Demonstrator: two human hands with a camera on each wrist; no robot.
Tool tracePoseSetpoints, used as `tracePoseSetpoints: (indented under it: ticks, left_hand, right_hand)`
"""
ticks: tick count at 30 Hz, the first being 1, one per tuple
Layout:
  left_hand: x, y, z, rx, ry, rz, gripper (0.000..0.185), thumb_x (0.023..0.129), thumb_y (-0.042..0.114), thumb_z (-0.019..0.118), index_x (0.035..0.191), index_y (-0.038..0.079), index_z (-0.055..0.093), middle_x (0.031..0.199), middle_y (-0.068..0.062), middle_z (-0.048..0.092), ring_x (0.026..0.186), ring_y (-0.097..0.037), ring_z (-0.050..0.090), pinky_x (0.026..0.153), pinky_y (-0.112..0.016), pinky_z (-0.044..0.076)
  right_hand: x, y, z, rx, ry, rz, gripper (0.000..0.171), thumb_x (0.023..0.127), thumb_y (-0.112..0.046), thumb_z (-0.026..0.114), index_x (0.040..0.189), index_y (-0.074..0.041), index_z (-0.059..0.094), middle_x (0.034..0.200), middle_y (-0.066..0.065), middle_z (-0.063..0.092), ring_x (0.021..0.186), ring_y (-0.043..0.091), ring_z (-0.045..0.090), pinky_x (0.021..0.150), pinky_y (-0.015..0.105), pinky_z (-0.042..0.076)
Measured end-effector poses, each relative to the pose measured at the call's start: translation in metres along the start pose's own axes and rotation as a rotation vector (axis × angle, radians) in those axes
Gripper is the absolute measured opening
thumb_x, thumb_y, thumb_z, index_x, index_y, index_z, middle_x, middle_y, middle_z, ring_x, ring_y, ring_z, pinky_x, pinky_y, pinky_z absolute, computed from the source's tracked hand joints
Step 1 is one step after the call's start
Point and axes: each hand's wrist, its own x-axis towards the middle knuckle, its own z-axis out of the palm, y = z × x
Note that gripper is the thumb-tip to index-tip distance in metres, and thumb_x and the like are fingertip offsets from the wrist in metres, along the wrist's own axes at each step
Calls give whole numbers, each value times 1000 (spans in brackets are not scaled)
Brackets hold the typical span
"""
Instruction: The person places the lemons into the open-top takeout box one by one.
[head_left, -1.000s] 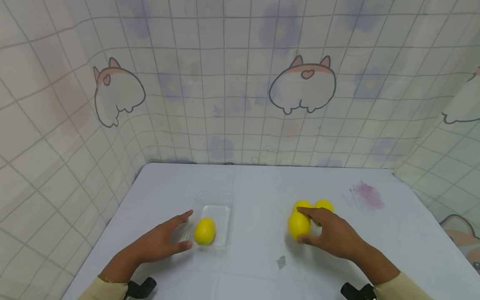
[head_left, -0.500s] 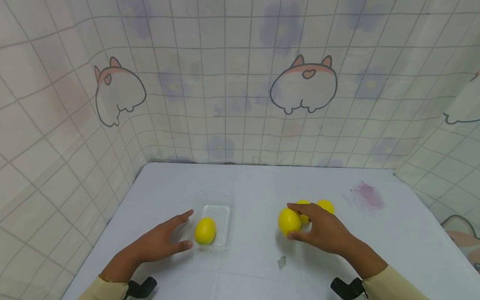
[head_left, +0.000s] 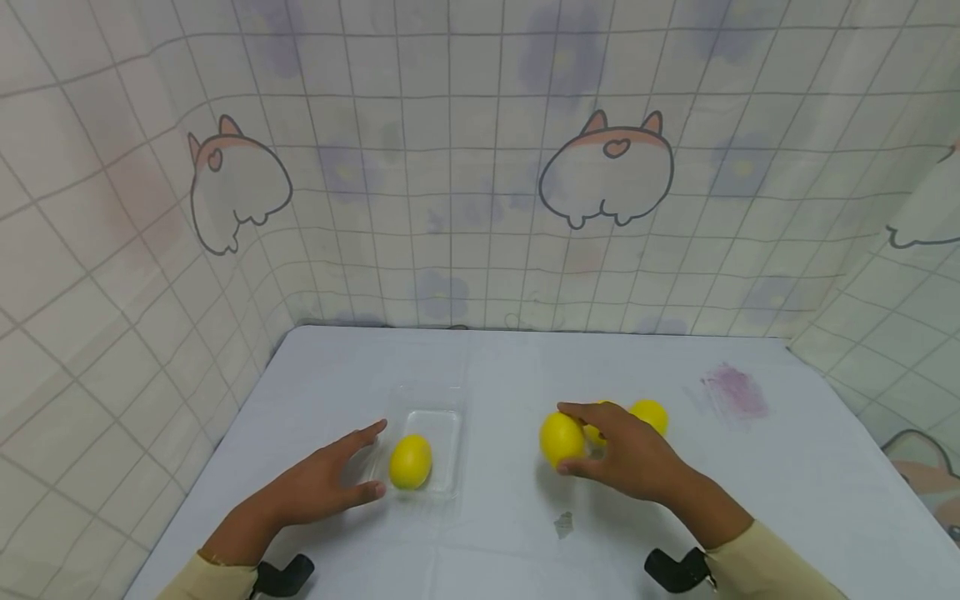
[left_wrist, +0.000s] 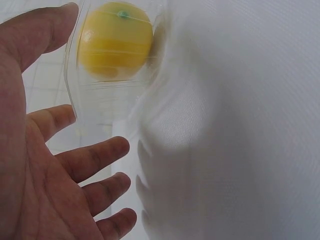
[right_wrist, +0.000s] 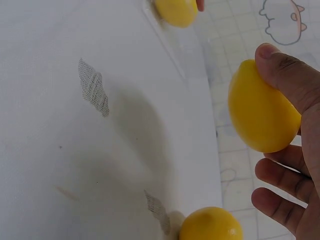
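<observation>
My right hand (head_left: 637, 454) pinches a yellow lemon (head_left: 562, 440) between thumb and fingers, with the lemon's shadow below it on the table. Behind that hand two more lemons lie on the table: one partly hidden by the fingers, the other (head_left: 649, 415) at its far side. A clear plastic box (head_left: 445, 450) stands at the left with one lemon (head_left: 410, 462) in it. Beside its left wall is my left hand (head_left: 322, 483), thumb and fingers spread apart. In the left wrist view, the thumb and index fingertip are right at the box's rim (left_wrist: 71, 95).
A white cloth covers the table (head_left: 495, 517). A grey patch (head_left: 563, 524) shows near the front and a pinkish stain (head_left: 735, 392) at the back right. Behind and beside the table hangs a checked curtain (head_left: 465, 208) with cartoon animals.
My right hand has moved left with the lemon, away from the two others on the table. My left hand and the box have stayed in place.
</observation>
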Motion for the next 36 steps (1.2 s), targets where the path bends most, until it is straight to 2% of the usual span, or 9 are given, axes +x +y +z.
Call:
tracePoseSetpoints:
  ticks: [4, 10, 17, 28, 36]
  left_hand:
    - [0, -2, 0, 4, 1, 4, 94, 88, 65, 69, 164, 27, 28, 164, -10, 34, 149, -38, 31, 115, -66, 28]
    - [0, -2, 1, 3, -1, 8, 94, 89, 65, 69, 164, 28, 27, 164, -10, 33, 149, -38, 31, 115, -66, 29]
    - [0, 0, -1, -5, -5, -6, 95, 88, 65, 70, 164, 27, 27, 164, -10, 32, 149, -39, 30, 115, -67, 27]
    - [0, 1, -2, -11, -11, -6, 93, 89, 64, 69, 164, 27, 27, 164, -10, 34, 149, -38, 30, 116, -66, 27]
    - [0, 2, -1, 2, 2, 6, 93, 89, 64, 69, 163, 25, 29, 163, -11, 34, 148, -38, 33, 115, -65, 29]
  right_hand:
    - [3, -3, 1, 15, -6, -1, 85, 76, -64, 81, 148, -25, 56, 136, -5, 62, 113, 22, 61, 94, 42, 54]
    - [7, -7, 4, 13, -1, -9, 85, 76, -64, 82, 148, -26, 56, 135, -8, 63, 111, 15, 60, 92, 37, 54]
    - [11, -13, 6, 26, -18, 2, 84, 77, -60, 83, 148, -26, 56, 135, -6, 62, 114, 21, 61, 92, 37, 55]
    - [20, -24, 14, 34, -37, 22, 83, 76, -62, 83, 148, -30, 56, 130, -10, 63, 109, 19, 62, 90, 35, 54]
    - [24, -35, 21, 89, -55, 24, 83, 76, -67, 79, 147, -31, 56, 136, -11, 60, 113, 19, 61, 91, 38, 54]
